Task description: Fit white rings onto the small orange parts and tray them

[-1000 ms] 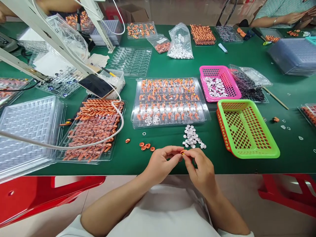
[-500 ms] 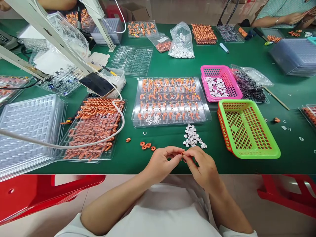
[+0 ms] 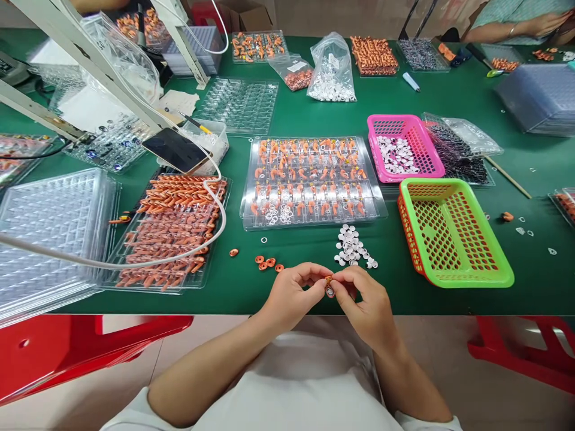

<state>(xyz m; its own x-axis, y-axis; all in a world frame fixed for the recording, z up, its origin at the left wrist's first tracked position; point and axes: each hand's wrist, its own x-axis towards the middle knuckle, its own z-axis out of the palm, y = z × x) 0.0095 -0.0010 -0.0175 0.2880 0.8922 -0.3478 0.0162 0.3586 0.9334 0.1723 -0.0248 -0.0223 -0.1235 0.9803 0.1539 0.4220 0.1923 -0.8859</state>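
Between my fingertips, close to the table's front edge, is a small orange part (image 3: 329,287) with a pale round face at its lower end. My left hand (image 3: 291,294) pinches it from the left. My right hand (image 3: 366,302) pinches it from the right. Just beyond my right hand lies a pile of white discs (image 3: 349,244). Several orange rings (image 3: 270,262) lie beyond my left hand. Farther back is a clear tray (image 3: 309,178) with rows of orange pieces and some white rings at its lower left.
A green basket (image 3: 487,276) stands at the right, with a pink basket (image 3: 374,123) behind it. Left are a tray of orange parts (image 3: 173,239), stacked clear trays (image 3: 49,221), a phone (image 3: 175,149) and a white cable (image 3: 197,256). Another person's hands (image 3: 545,25) are at far right.
The small orange part shows more between my fingertips now, its pale round face visible below them. Both hands stay pinched together, shifted very slightly left.
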